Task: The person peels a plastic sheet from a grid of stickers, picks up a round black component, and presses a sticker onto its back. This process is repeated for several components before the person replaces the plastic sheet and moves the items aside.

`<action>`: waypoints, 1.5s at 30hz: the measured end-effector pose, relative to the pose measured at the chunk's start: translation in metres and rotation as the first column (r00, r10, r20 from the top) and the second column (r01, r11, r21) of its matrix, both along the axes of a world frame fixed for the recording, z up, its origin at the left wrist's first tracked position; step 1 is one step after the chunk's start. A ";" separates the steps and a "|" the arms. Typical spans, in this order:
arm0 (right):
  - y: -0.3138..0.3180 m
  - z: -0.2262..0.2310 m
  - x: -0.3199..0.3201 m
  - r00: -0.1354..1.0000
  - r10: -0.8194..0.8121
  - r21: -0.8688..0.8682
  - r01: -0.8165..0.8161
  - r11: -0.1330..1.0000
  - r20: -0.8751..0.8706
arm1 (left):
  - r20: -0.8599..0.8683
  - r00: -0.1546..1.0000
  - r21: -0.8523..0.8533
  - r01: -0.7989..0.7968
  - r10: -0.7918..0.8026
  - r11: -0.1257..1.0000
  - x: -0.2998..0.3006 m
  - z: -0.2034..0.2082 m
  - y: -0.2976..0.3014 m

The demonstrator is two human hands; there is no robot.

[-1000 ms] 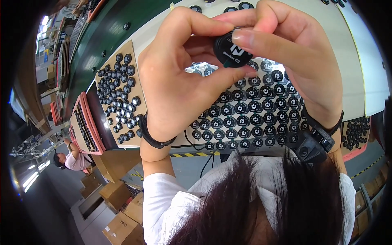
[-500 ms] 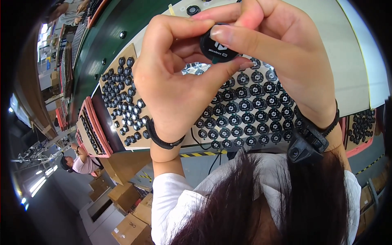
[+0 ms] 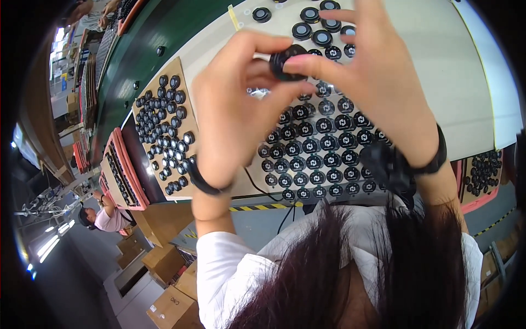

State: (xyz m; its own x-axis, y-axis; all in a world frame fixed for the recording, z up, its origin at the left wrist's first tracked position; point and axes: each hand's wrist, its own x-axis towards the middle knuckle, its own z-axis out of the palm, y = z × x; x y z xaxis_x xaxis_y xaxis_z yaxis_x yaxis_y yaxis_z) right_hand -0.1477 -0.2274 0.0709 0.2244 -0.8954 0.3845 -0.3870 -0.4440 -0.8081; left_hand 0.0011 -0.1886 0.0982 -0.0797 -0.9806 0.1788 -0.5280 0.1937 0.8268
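Above the table, my left hand (image 3: 222, 115) pinches a round black disc (image 3: 278, 67) between its fingers and thumb. The thumb of my right hand (image 3: 386, 82) overlaps the disc's near side, while its other fingers are spread apart and slightly blurred. Whether that thumb presses on the disc I cannot tell. Below both hands lie rows of round black labels (image 3: 327, 142) with white marks, on a clear sheet. Several black discs with grey centres (image 3: 322, 38) rest beyond my right fingers. Black straps sit round both wrists, the right one carrying a small device.
At the left, a brown board (image 3: 175, 67) bears many black discs. A green surface (image 3: 189, 27) with a few scattered discs runs behind it. Pink-edged trays (image 3: 143, 192) stand at the left, another (image 3: 482, 204) at the right. Cardboard boxes (image 3: 175, 308) and a person (image 3: 109, 219) are farther left.
My right fingers have come off the disc and spread, leaving the thumb over it. The disc has turned so its white-marked face shows less. Both hands have shifted slightly, uncovering the grey-centred discs.
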 end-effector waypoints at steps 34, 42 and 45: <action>-0.017 -0.061 0.005 0.752 0.589 0.572 -0.634 0.521 0.296 | -0.704 0.706 0.354 0.262 0.071 0.898 0.054 -0.030 -0.061; -0.023 0.020 -0.014 0.711 0.375 0.356 -0.651 0.671 0.595 | -0.515 0.857 0.176 0.126 -0.018 0.976 0.021 0.006 -0.013; -0.022 0.027 -0.015 0.704 0.380 0.378 -0.668 0.641 0.601 | -0.385 0.916 -0.006 0.123 -0.116 0.992 0.010 0.017 -0.004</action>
State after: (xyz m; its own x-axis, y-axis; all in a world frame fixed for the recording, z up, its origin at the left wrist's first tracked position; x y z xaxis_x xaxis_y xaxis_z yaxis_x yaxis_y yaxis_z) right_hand -0.1631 -0.2494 0.0981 0.6633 -0.7453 0.0677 0.2196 0.1074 -0.9697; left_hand 0.0106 -0.1930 0.1154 -0.1252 -0.9714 0.2018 -0.1436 0.2190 0.9651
